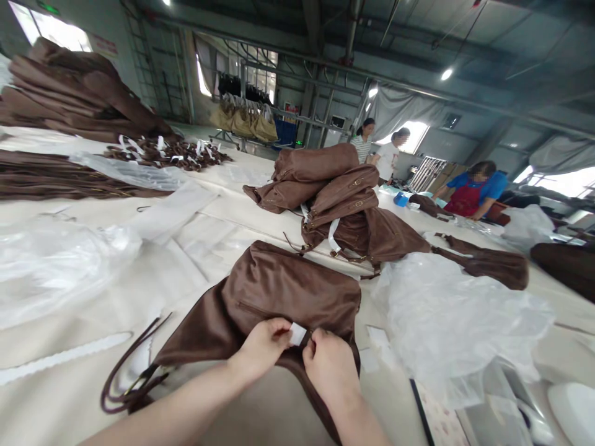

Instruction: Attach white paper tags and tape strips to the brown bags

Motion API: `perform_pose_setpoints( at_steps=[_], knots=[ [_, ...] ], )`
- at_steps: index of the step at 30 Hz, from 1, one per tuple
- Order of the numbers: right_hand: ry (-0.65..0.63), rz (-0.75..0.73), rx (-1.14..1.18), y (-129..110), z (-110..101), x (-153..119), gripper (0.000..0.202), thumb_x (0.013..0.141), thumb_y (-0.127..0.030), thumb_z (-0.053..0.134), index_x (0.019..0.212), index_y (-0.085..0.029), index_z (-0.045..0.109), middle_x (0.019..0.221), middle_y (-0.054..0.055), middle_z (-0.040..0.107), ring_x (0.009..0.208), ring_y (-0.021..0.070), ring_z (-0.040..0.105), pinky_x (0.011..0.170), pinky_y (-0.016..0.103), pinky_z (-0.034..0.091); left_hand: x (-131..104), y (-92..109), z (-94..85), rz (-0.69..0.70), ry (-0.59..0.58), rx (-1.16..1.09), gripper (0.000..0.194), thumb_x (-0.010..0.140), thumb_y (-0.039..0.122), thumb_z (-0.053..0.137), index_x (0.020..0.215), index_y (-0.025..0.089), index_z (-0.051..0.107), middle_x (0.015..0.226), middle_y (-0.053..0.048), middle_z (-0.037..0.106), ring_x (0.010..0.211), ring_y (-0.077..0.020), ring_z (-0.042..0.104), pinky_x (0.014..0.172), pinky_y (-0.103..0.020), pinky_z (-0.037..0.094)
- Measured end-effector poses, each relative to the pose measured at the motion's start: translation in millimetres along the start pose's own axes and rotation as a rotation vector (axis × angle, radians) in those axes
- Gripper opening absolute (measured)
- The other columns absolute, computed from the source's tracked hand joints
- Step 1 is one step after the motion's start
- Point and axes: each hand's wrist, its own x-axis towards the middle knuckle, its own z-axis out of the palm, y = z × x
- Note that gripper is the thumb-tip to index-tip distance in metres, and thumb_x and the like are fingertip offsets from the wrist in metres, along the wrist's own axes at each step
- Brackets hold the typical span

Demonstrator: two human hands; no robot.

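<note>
Item one: a brown bag [288, 285], lying on the pale table covering [186, 328] directly before the person; body and long cords [134, 365] present, so it looks largely made up. Item two: a small white slip [297, 334], over the bag's near side, between the hands. Left hand [263, 347]: narrow grip, thumb and finger closed on the slip. Right hand [332, 365]: fingers curled in, apparently pinching the bag beside the slip, tips partly hidden. Condition of the work, by judgement: partway on this bag; the slip is in hand, its release outstanding, any attachment impossible to confirm. Also listed: a pile of brown bags [320, 186] beyond, their finished state uncertain; crumpled clear plastic [455, 316] toward the right.
</note>
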Motion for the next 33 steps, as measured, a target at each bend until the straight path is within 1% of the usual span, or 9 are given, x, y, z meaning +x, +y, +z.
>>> perform_pose_setpoints(
  at_steps=[3,6,9,13,20,22,26,29,33],
  knots=[
    [0.024,-0.078,0.134,-3.1,6.8,4.6,0.013,0.077,-0.012,0.050,0.073,-0.018,0.061,0.071,0.005,0.067,0.067,0.0174,0.062,0.060,0.025,0.036,-0.6,-2.3,-0.8,-0.090,0.028,-0.083,0.014,0.065,0.027,0.054,0.074,0.016,0.060,0.070,-0.001,0.064,0.071,-0.0161,0.063,0.071,-0.027,0.051],
    [0.039,-0.091,0.287,-1.4,12.3,8.1,0.012,0.075,-0.012,0.052,0.070,-0.019,0.061,0.069,0.003,0.067,0.065,0.0149,0.061,0.061,0.023,0.036,-0.9,0.9,-4.2,-0.145,0.016,-0.058,0.015,0.065,0.024,0.052,0.076,0.016,0.059,0.068,-0.001,0.065,0.068,-0.0161,0.064,0.069,-0.027,0.052],
    [0.036,-0.037,0.403,1.5,13.2,8.1,0.014,0.076,-0.014,0.051,0.069,-0.020,0.061,0.066,0.001,0.066,0.060,0.0132,0.058,0.058,0.022,0.036,-3.0,3.0,-10.8,-0.067,0.013,0.151,0.018,0.066,0.019,0.048,0.075,0.015,0.063,0.067,-0.002,0.067,0.065,-0.0150,0.063,0.063,-0.023,0.049],
    [0.008,0.012,0.488,0.1,10.1,6.5,0.015,0.077,-0.017,0.049,0.067,-0.020,0.060,0.061,0.000,0.064,0.054,0.0129,0.056,0.052,0.021,0.036,-7.2,7.8,-13.9,0.051,0.058,0.463,0.020,0.064,0.013,0.045,0.067,0.015,0.065,0.062,-0.001,0.065,0.064,-0.0146,0.060,0.058,-0.020,0.043],
    [-0.058,0.035,0.562,-5.2,9.1,6.5,0.015,0.078,-0.020,0.049,0.069,-0.020,0.062,0.065,0.002,0.067,0.058,0.0154,0.060,0.052,0.023,0.039,-10.1,9.1,2.1,0.184,0.089,0.587,0.021,0.069,0.010,0.043,0.067,0.016,0.064,0.063,-0.001,0.061,0.060,-0.0132,0.054,0.055,-0.021,0.036],
    [-0.067,0.037,0.600,-5.4,8.5,6.4,0.016,0.078,-0.018,0.048,0.071,-0.020,0.063,0.066,0.002,0.067,0.059,0.0155,0.061,0.055,0.023,0.041,-10.1,6.8,3.3,0.208,0.098,0.581,0.021,0.073,0.012,0.044,0.068,0.017,0.063,0.064,-0.001,0.061,0.060,-0.0129,0.053,0.056,-0.021,0.036],
    [-0.079,0.040,0.654,-4.5,5.0,5.8,0.019,0.077,-0.015,0.047,0.075,-0.020,0.065,0.069,0.002,0.069,0.063,0.0149,0.063,0.061,0.023,0.044,-7.7,2.5,1.4,0.215,0.076,0.523,0.022,0.080,0.025,0.046,0.065,0.017,0.059,0.061,0.000,0.058,0.058,-0.0130,0.052,0.055,-0.021,0.036],
    [-0.153,0.144,0.698,-1.4,5.6,5.0,0.020,0.081,-0.021,0.045,0.073,-0.018,0.063,0.061,0.001,0.065,0.051,0.0131,0.060,0.050,0.022,0.042,-3.0,-3.0,-0.3,0.209,0.038,0.419,0.020,0.079,0.024,0.046,0.064,0.017,0.058,0.060,0.000,0.058,0.059,-0.0130,0.054,0.057,-0.021,0.039],
    [-0.319,0.278,0.840,3.7,13.3,4.5,0.027,0.085,-0.030,0.040,0.076,-0.017,0.061,0.052,-0.003,0.058,0.032,0.0084,0.048,0.034,0.019,0.030,2.6,-9.4,-1.9,0.128,-0.007,0.211,0.019,0.079,0.025,0.046,0.072,0.015,0.062,0.062,-0.001,0.062,0.059,-0.0135,0.057,0.060,-0.022,0.043]
  ],
)
